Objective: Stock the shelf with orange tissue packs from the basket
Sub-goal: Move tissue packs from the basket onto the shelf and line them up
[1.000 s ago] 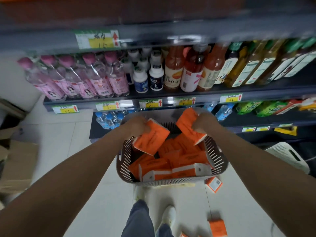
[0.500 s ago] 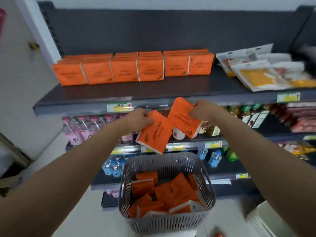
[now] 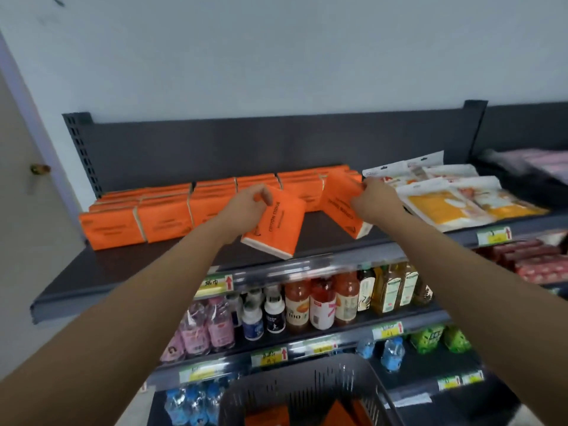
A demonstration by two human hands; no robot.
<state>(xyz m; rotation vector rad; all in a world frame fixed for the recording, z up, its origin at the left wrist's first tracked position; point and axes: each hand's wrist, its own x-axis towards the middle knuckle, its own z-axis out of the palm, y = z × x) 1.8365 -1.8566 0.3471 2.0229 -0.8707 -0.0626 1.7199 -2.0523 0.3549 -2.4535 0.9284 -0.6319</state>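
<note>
Pack (image 3: pixel 276 229) orange, black print, gripped by left hand (image 3: pixel 246 207) | right hand (image 3: pixel 375 202) grips second pack (image 3: pixel 338 207)

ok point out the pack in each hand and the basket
left pack (image 3: pixel 276 229): head view, printed front face
right pack (image 3: pixel 336 202): head view, orange face beside the fingers
basket (image 3: pixel 307 381): head view, slatted far wall

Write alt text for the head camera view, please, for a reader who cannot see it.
A person's left hand holds one orange tissue pack and the right hand a second pack, both tilted at the dark top shelf, in front of a row of stocked orange packs. Bottled drinks line the shelf below; a grey basket shows at the bottom.
</note>
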